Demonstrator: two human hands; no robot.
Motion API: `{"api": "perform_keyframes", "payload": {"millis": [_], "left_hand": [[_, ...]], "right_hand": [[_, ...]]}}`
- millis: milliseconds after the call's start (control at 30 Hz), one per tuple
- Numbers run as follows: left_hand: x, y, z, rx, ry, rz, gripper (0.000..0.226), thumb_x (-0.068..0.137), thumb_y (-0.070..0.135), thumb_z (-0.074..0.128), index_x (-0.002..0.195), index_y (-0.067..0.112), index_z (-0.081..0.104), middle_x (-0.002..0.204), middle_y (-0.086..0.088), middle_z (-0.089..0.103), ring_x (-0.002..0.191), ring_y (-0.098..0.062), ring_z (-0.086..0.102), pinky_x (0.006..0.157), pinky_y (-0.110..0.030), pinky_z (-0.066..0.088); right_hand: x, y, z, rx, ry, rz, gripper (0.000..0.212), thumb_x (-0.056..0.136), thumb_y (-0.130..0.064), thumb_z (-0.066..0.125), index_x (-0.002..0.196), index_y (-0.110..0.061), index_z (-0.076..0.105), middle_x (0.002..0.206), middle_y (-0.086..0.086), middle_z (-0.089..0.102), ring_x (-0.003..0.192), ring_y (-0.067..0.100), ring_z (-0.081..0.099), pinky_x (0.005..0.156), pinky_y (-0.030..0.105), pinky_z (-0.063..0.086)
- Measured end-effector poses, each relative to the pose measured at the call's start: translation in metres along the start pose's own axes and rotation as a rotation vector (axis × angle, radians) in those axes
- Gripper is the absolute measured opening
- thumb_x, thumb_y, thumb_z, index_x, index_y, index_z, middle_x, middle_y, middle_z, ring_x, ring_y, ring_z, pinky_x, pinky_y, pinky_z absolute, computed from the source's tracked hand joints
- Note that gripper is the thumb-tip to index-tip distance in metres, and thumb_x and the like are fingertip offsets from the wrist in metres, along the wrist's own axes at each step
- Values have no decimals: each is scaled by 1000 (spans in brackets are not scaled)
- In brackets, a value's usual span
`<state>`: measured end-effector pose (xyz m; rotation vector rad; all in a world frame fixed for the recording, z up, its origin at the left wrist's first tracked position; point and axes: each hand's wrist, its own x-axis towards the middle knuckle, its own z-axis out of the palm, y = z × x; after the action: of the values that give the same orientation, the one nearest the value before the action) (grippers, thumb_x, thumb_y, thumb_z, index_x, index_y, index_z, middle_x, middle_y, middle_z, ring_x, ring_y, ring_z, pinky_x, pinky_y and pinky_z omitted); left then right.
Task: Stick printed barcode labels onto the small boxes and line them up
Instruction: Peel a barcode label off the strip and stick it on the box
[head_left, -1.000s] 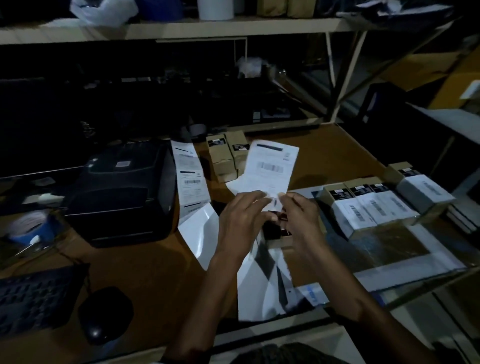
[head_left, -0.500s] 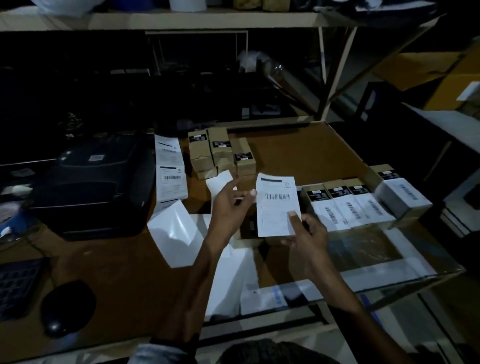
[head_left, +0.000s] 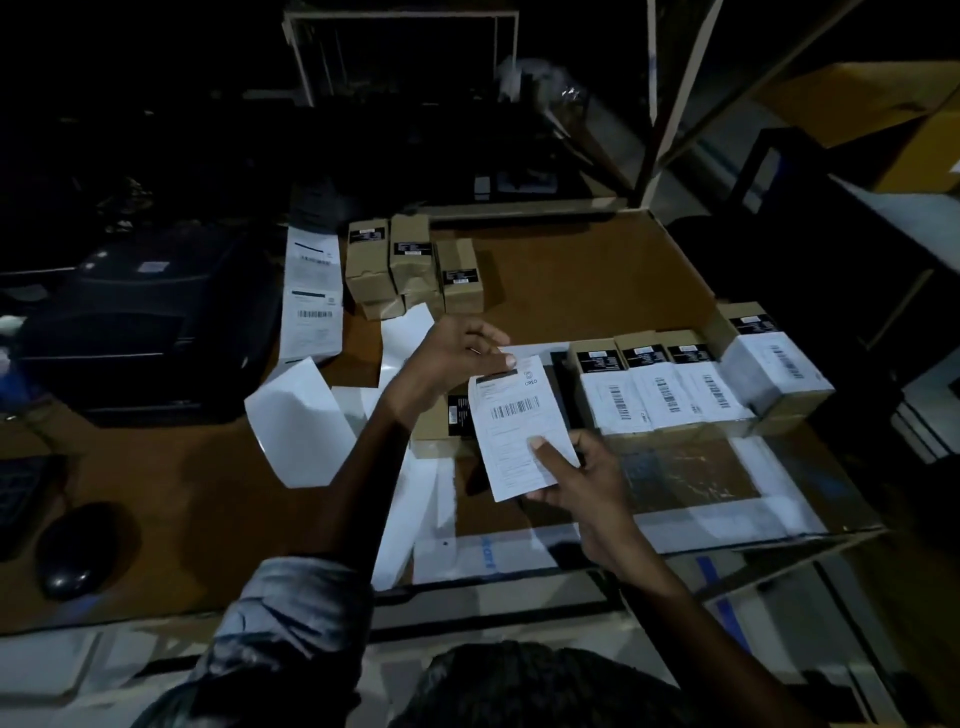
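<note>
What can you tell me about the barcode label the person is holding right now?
The barcode label is a white paper rectangle, taller than wide, with a dark bar along its top edge, a barcode across the upper middle and fine print below, too small to read. It is held tilted above a small brown box. The left hand pinches its top edge; the right hand grips its lower right part, thumb on the face.

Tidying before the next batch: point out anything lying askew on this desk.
Loose white backing sheets lie scattered and curled across the desk by the printer. The rightmost labelled box sits angled, out of line with its row.
</note>
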<state>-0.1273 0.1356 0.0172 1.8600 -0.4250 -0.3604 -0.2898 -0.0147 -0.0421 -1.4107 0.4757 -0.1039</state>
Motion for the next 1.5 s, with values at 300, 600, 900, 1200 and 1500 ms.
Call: {"api": "perform_keyframes", "payload": {"millis": [300,600,900,1200,1500], "left_hand": [[28,21,-12,264,-156,-29,13,78,3,82,89,8,78,73,6,73,68,-2,68,65,-22,52],[40,2,-14,359,-152,147,17,86,13,77,73,22,72,75,10,71,67,3,64,63,-23,50],[47,-24,2,421,-193,194,7,87,19,77,86,13,80,79,16,68,78,-2,63,72,-25,47],[58,-31,8,404,-245,7,10,87,19,77,86,9,80,78,1,74,69,-6,65,62,-24,47],[63,-39,12,311,-261,-129,14,83,19,81,83,5,80,74,-3,74,69,-12,68,60,-24,47]], "right_hand": [[14,-1,14,82,75,-41,22,89,-13,76,101,-4,60,99,10,76,84,18,76,58,31,59],[20,22,33,199,140,140,69,79,-8,85,136,-4,44,96,21,74,62,21,69,54,32,59],[10,50,41,132,239,-5,49,75,-10,89,117,-2,64,103,5,78,95,22,76,80,39,62],[16,51,49,182,232,3,55,78,-9,87,125,-10,59,102,10,78,94,27,75,84,48,61],[12,47,48,274,231,29,31,81,2,80,109,-2,67,100,14,77,92,31,75,79,42,62]]}}
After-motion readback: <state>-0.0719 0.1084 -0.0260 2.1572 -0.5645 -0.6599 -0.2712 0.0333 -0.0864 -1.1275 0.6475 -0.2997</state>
